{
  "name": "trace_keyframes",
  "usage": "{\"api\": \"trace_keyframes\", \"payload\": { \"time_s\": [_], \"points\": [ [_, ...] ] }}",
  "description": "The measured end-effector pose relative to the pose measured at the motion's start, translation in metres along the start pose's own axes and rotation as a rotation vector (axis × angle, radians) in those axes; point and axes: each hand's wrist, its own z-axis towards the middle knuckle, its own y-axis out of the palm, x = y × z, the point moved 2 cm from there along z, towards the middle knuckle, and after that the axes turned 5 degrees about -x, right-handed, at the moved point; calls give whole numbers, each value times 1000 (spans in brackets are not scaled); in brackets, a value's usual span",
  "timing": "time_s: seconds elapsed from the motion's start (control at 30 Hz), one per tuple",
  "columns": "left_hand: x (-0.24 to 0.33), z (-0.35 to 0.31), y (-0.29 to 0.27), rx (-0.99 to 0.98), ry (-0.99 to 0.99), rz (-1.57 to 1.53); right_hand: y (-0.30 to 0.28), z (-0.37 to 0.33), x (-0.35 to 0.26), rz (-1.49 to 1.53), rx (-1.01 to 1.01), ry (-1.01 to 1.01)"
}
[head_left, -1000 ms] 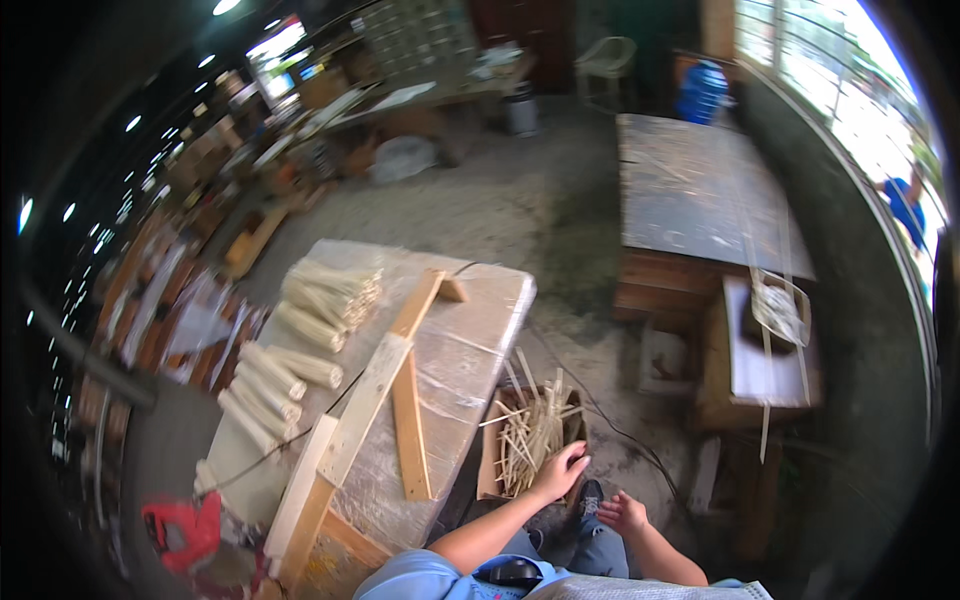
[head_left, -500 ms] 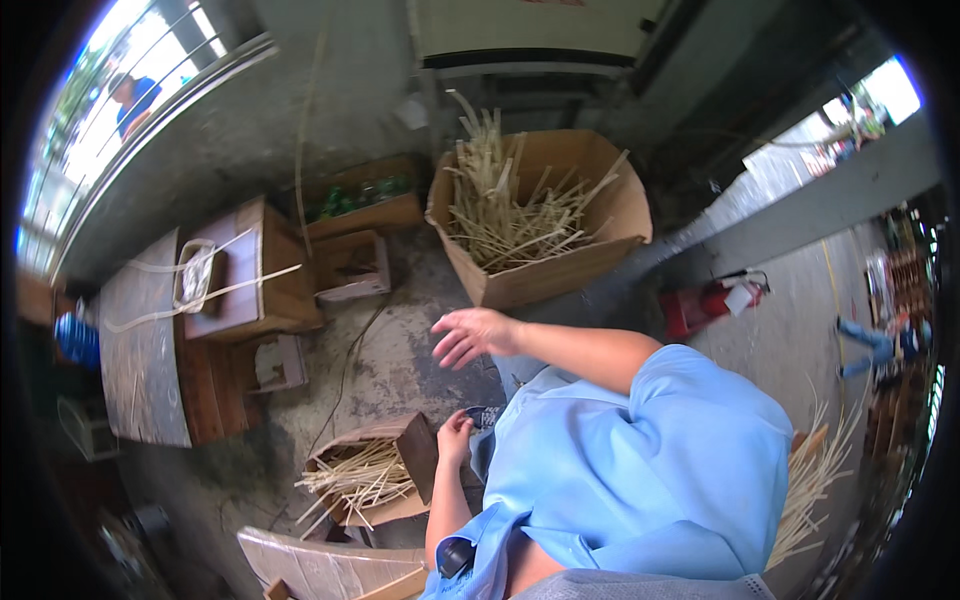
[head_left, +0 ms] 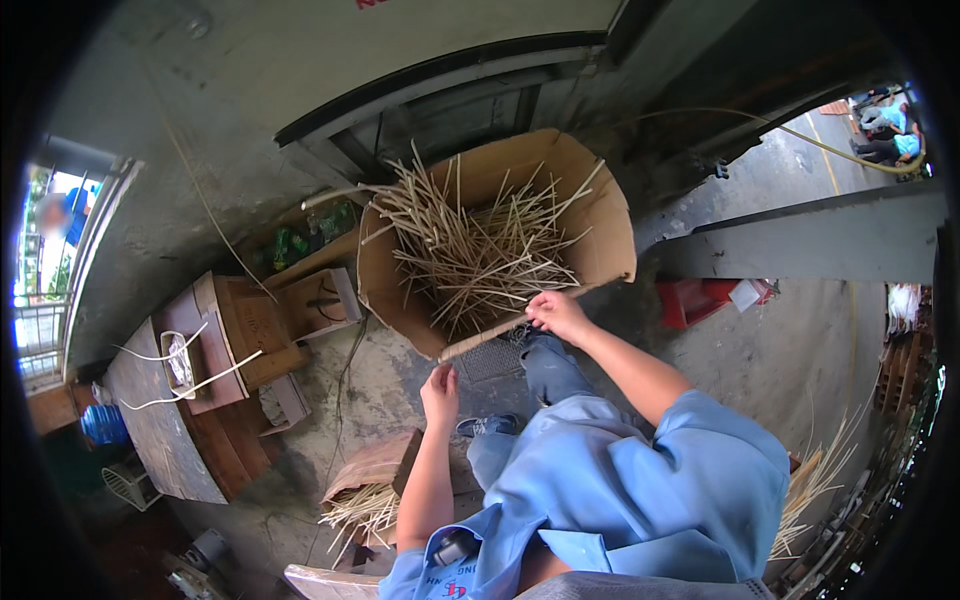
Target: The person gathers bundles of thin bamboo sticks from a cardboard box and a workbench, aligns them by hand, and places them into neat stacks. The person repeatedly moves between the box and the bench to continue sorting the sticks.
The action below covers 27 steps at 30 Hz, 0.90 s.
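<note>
A large open cardboard box [head_left: 600, 235] stands ahead of me, with many pale thin cane-like sticks [head_left: 490, 240] lying loose inside it. At its near rim is my right hand [head_left: 557, 312], with the fingers closed on the cardboard edge. My left hand [head_left: 439, 395] sits just below the box's near corner, its fingers pressed together. Whether those fingertips hold the corner or something small, I cannot make out.
At lower left a smaller carton [head_left: 370, 462] holds more sticks [head_left: 365, 510]. A wooden bench [head_left: 165, 435] and boxes stand left, with a blue water bottle [head_left: 103, 425] beyond. Right are a red container [head_left: 690, 302] and a grey beam [head_left: 810, 235]. Another stick bundle [head_left: 800, 510] is behind me.
My right hand has gone from open in the air to closed at the box's near rim. My left hand has moved forward towards the box corner. The view has shifted closer over the box.
</note>
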Motion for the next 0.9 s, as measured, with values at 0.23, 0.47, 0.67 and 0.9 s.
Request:
{"api": "trace_keyframes", "payload": {
  "time_s": [0.23,0.47,0.67,0.9],
  "points": [
    [33,89,44,143,168,207,-59,143,-1,-415,-11,-43],
    [-5,97,86,216,66,500,-55,326,13,-944,-152,72],
    [-29,105,102,380,47,465,33,393,-1,-908,-409,-122],
    [-24,122,106,387,22,445,92,378,60,-545,-91,-576]
  ]
}}
